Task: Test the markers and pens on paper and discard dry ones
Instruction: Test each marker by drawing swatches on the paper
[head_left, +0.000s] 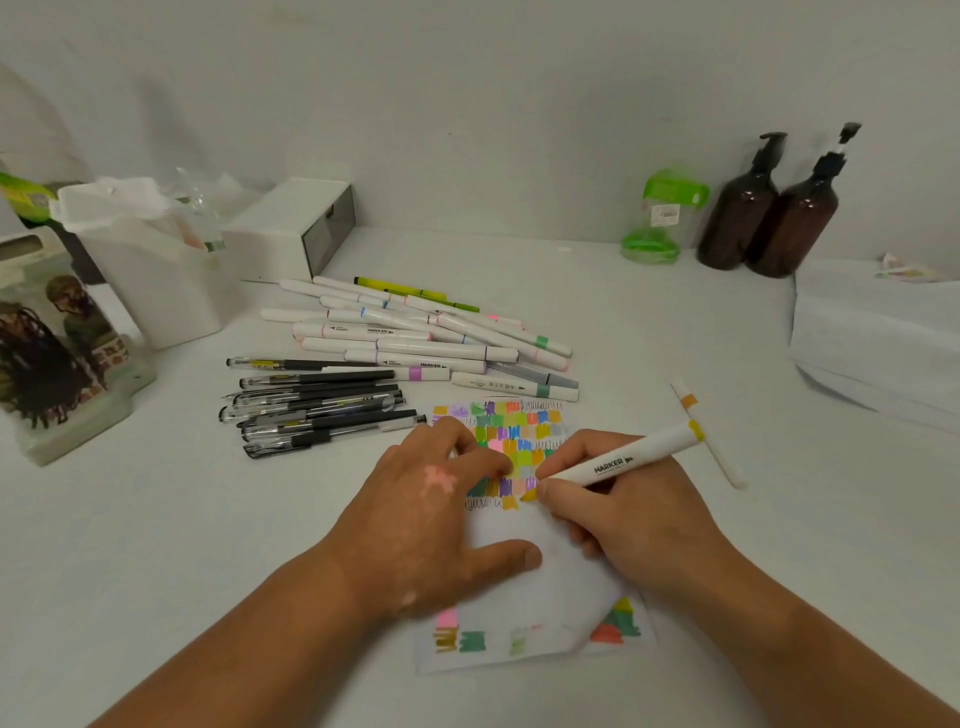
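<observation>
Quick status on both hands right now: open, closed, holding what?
Left hand: open, pressing flat on the paper.
Right hand: closed around the white marker, tip down at the paper.

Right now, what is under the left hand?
The left hand lies flat on the paper, with its fingers over the colour patches. Patches show beyond the fingertips and near the paper's lower edge. Whatever is marked beneath the palm is covered.

views: 1 | head, wide-angle | faces forward and down across table (156, 545) to wall (519, 104) | near: left hand (431, 514), right hand (618, 499) close below lens, forearms at bottom edge
</observation>
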